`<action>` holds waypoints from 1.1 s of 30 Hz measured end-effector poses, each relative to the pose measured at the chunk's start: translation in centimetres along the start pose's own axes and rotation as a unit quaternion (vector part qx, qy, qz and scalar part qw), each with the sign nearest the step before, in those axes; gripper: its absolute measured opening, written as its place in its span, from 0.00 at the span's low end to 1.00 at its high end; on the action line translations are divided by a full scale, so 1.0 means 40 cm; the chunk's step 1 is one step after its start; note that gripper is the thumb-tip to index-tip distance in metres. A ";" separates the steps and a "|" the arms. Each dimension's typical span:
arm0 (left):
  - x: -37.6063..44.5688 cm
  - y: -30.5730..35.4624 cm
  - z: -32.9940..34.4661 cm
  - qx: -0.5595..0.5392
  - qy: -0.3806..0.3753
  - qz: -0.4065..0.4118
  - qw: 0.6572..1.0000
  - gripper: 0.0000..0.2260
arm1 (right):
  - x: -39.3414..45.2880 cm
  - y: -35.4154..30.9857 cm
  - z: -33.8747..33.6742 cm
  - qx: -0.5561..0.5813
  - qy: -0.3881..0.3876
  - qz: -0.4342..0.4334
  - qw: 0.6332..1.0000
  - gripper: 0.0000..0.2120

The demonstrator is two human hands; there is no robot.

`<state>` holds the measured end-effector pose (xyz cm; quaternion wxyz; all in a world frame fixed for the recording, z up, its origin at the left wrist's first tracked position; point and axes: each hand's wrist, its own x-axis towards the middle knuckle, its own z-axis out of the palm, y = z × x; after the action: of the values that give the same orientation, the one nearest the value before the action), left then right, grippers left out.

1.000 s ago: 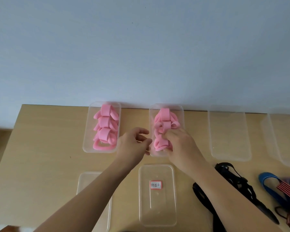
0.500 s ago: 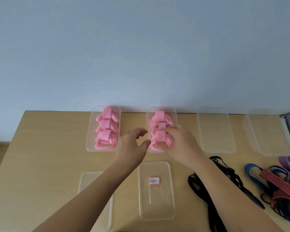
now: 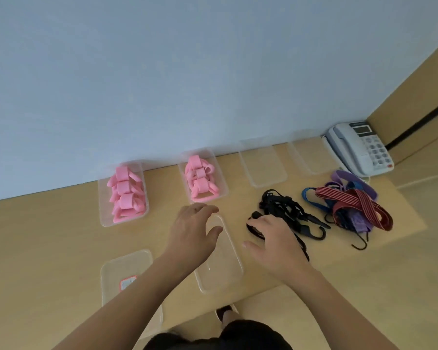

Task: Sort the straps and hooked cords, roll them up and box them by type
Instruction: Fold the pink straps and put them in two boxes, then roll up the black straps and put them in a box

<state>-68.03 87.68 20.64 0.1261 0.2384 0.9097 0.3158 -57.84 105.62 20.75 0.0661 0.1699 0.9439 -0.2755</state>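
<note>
Two clear boxes hold rolled pink straps, the left box [image 3: 104, 218] and the middle box [image 3: 221, 183]. A tangle of black hooked cords [image 3: 286, 210] lies to the right of my hands. Beyond it sits a pile of red-striped, blue and purple cords [image 3: 354, 205]. My left hand [image 3: 192, 233] hovers with relaxed, spread fingers over a clear lid [image 3: 225, 263], holding nothing. My right hand [image 3: 273, 241] lies over the near end of the black cords, fingertips touching them, thumb spread out. Whether its fingers close on a cord is not visible.
Two empty clear boxes [image 3: 262, 161] [image 3: 311, 155] stand along the wall at the back right. A second lid with a red label [image 3: 127, 276] lies front left. A grey telephone [image 3: 359, 147] sits at the right corner. The table edge runs close behind my forearms.
Both hands have pulled back from the middle pink box. My right hand moved right onto the black cords, my left came over the lid. The view swung right, showing the telephone.
</note>
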 end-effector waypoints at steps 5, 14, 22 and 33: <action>-0.060 0.058 0.079 0.008 -0.059 0.067 0.996 0.18 | -0.166 0.087 -0.013 -0.007 0.028 0.084 0.996 0.19; -0.088 0.155 0.185 0.036 -0.083 0.036 0.995 0.18 | -0.129 0.264 -0.045 -0.023 0.001 0.118 0.993 0.28; -0.082 0.241 0.289 0.043 -0.054 -0.088 0.994 0.17 | -0.022 0.331 -0.009 -0.018 -0.057 0.028 0.998 0.20; -0.067 0.288 0.331 0.014 0.051 -0.204 0.978 0.30 | 0.011 0.366 -0.076 0.275 -0.070 -0.032 0.958 0.09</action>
<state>-56.63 101.02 17.97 0.1379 0.0335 0.9488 0.2823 -53.13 118.99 15.92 0.0735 0.1313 0.8297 -0.5375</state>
